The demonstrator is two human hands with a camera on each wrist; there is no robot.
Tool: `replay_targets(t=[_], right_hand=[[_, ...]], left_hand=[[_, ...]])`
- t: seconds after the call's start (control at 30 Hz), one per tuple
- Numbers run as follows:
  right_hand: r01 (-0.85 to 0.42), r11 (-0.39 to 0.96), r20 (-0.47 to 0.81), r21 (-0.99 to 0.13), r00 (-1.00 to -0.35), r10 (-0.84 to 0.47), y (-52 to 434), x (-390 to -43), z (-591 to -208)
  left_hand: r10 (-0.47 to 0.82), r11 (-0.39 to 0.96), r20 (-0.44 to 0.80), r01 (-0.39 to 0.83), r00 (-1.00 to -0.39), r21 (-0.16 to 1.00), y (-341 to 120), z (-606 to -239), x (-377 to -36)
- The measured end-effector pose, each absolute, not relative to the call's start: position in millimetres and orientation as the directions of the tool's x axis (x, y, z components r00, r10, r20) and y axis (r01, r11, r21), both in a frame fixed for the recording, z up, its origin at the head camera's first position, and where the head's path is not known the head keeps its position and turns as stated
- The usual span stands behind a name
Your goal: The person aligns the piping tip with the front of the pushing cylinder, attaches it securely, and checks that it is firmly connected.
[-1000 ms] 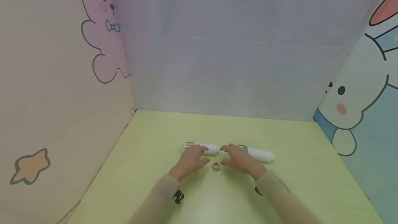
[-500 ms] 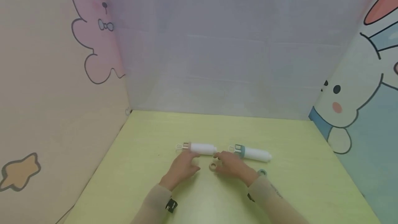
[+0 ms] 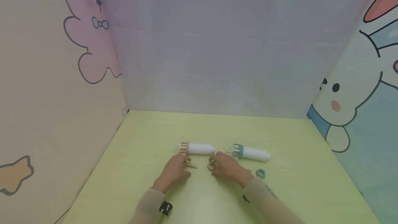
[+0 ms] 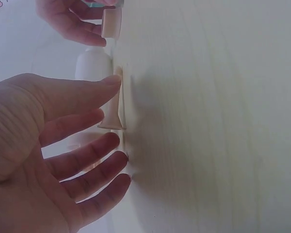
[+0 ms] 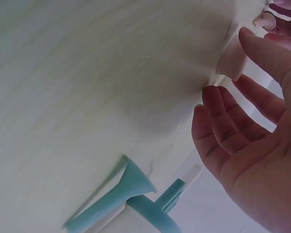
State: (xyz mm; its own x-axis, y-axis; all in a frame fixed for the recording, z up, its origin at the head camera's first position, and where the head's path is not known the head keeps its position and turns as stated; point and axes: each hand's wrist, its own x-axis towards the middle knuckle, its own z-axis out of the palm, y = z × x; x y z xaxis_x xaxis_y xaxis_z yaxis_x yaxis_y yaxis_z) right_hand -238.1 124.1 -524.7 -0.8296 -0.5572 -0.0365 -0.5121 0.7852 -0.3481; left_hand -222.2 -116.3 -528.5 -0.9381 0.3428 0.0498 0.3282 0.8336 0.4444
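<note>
My left hand (image 3: pixel 172 171) has its thumb and fingers spread apart around a slim pink funnel-shaped piece (image 4: pixel 114 109), which lies on the table. In the left wrist view the thumb partly covers this piece. My right hand (image 3: pixel 229 167) pinches a short pink ring (image 5: pixel 233 57) between thumb and forefinger, low over the tabletop. Beyond the left hand lies a white syringe-like tube (image 3: pixel 200 148) with a pink collar and a loop handle. A matching white tube (image 3: pixel 255 153) with a teal collar is just beyond the right hand.
A teal ring (image 3: pixel 260 173) lies to the right of the right wrist. The right wrist view shows a teal funnel-shaped piece (image 5: pixel 114 196) beside the teal-collared tube. Printed cloth walls enclose the yellow-green table (image 3: pixel 149 130) at left, back and right.
My right hand has moved to the pink ring and closed its thumb and forefinger on it. The left hand has drawn back toward me, uncovering the pink-collared tube and the pink funnel-shaped piece.
</note>
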Motion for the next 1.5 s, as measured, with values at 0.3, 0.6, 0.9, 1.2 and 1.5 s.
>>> replay_targets(t=[0.3, 0.6, 0.9, 1.2, 1.5], right_hand=[[-0.551, 0.763, -0.008, -0.337, -0.809, -0.587, 119.0, -235.4, -524.2], [-0.577, 0.754, 0.032, -0.314, -0.800, -0.599, 118.4, -236.4, -524.3], [-0.572, 0.758, 0.037, -0.313, -0.805, -0.592, 117.7, -235.3, -524.4], [-0.564, 0.746, 0.063, -0.354, -0.811, -0.582, 118.4, -236.5, -526.6], [-0.553, 0.714, 0.096, -0.430, -0.814, -0.573, 114.3, -242.3, -524.4]], left_hand=[[0.330, 0.817, 0.070, 0.322, -0.941, 0.478, -117.8, -530.1, -223.7], [0.319, 0.812, 0.080, 0.316, -0.944, 0.490, -116.2, -530.6, -225.8], [0.307, 0.799, 0.092, 0.309, -0.947, 0.515, -116.9, -537.2, -227.5], [0.301, 0.800, 0.100, 0.308, -0.948, 0.514, -119.1, -540.7, -229.2], [0.313, 0.775, 0.132, 0.333, -0.941, 0.538, -115.7, -537.8, -228.8]])
